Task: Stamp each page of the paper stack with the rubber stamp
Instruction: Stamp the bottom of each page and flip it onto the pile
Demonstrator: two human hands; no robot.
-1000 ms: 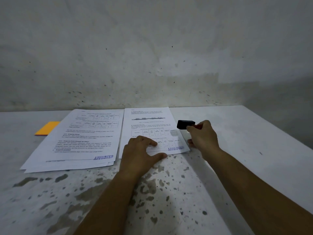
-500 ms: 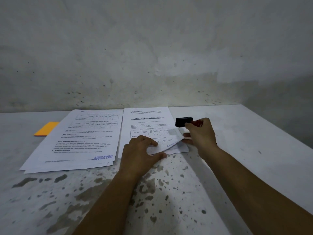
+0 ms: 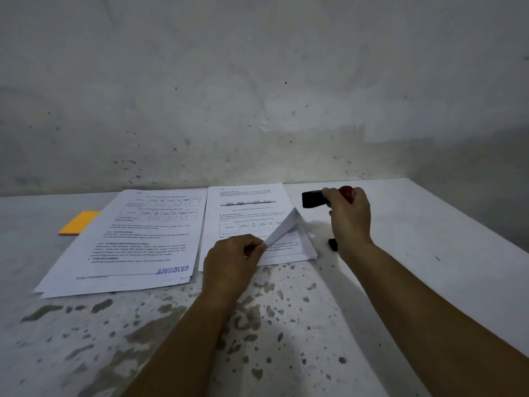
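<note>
Two paper piles lie on the table. The left pile (image 3: 148, 236) shows a blue APPROVED mark (image 3: 172, 270) at its bottom right. On the right stack (image 3: 246, 213), my left hand (image 3: 232, 262) pinches the top sheet's near right corner (image 3: 286, 227) and holds it folded up and back. My right hand (image 3: 347, 216) hovers just right of that stack, closed around the rubber stamp (image 3: 313, 199), which has a black base pointing left and a red knob (image 3: 347, 192). The stamp is in the air, off the paper.
An orange pad (image 3: 78, 223) lies at the far left, partly under the left pile. A small black object (image 3: 332, 244) sits on the table behind my right wrist. The white table (image 3: 429, 253) is stained dark near me and ends at a wall.
My left hand has closed on the top sheet's stamped corner and peeled it up and leftwards. My right hand has lifted the stamp and drawn it away to the right.
</note>
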